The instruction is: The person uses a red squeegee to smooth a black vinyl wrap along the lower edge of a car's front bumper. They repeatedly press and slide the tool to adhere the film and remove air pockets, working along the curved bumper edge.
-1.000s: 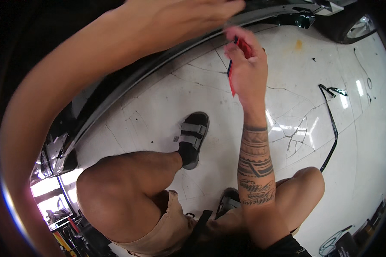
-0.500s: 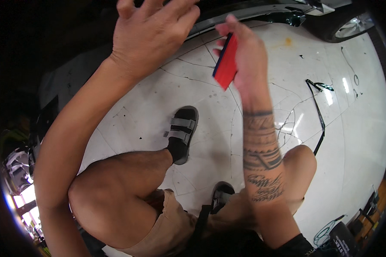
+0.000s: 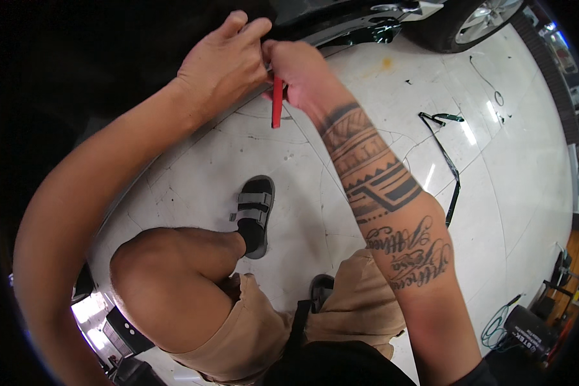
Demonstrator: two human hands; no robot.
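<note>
My right hand (image 3: 296,71) is closed around a flat red squeegee (image 3: 277,106), whose free end points down towards the floor. Its fingertips meet the lower edge of a glossy black car body (image 3: 321,29). Right beside it, my left hand (image 3: 225,61) is at the same dark edge with its fingers bent. The left fingertips are partly hidden, and whatever they pinch is too dark to make out. A glossy dark strip (image 3: 373,33) hangs along the car's lower edge, to the right of both hands.
A car wheel (image 3: 486,22) stands at the upper right. Long black strip scraps (image 3: 455,174) and a thin loop of cord (image 3: 498,98) lie on the cracked white floor (image 3: 341,212). At the lower right sit a black cylindrical device (image 3: 527,328) and a coiled cable (image 3: 493,331).
My right hand has swung left and up with the squeegee, from over the floor to the car's edge beside my left hand. My left hand has shifted slightly down. The view has turned somewhat.
</note>
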